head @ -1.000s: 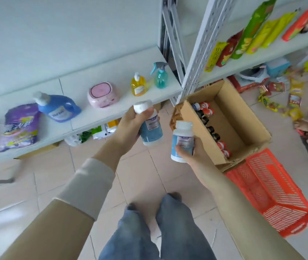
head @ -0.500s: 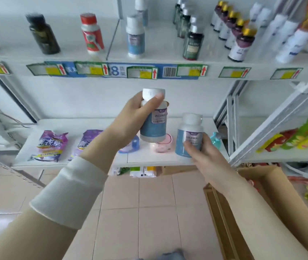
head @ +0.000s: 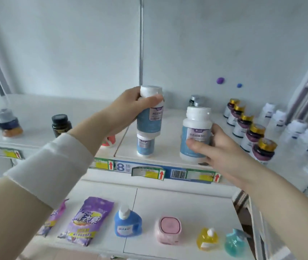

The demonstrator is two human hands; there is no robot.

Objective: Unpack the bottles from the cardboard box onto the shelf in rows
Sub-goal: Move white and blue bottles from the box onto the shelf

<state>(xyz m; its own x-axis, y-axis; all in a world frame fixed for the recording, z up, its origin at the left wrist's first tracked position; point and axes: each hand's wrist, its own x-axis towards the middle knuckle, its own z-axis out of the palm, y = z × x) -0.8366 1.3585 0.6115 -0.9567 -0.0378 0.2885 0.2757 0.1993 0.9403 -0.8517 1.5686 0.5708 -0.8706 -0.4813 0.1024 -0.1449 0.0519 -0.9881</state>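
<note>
left grip [head: 128,107]: clasping upper bottle [head: 149,119] below cap, just above standing bottle [head: 145,147]; touching or not, unclear
right grip [head: 218,147]: clasping second bottle [head: 196,132], base at shelf [head: 168,132] front edge
box: out of view
risk: likely knock to standing bottle on lowering, toppling off front edge; second bottle too near edge, could tip

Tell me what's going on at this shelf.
A person is stocking the shelf. The left hand grips one blue bottle by its top, just above a matching one already standing there. The right hand holds a second bottle at the front edge; whether it's set down is unclear. Gold-capped bottles stand in a row to the right.
</note>
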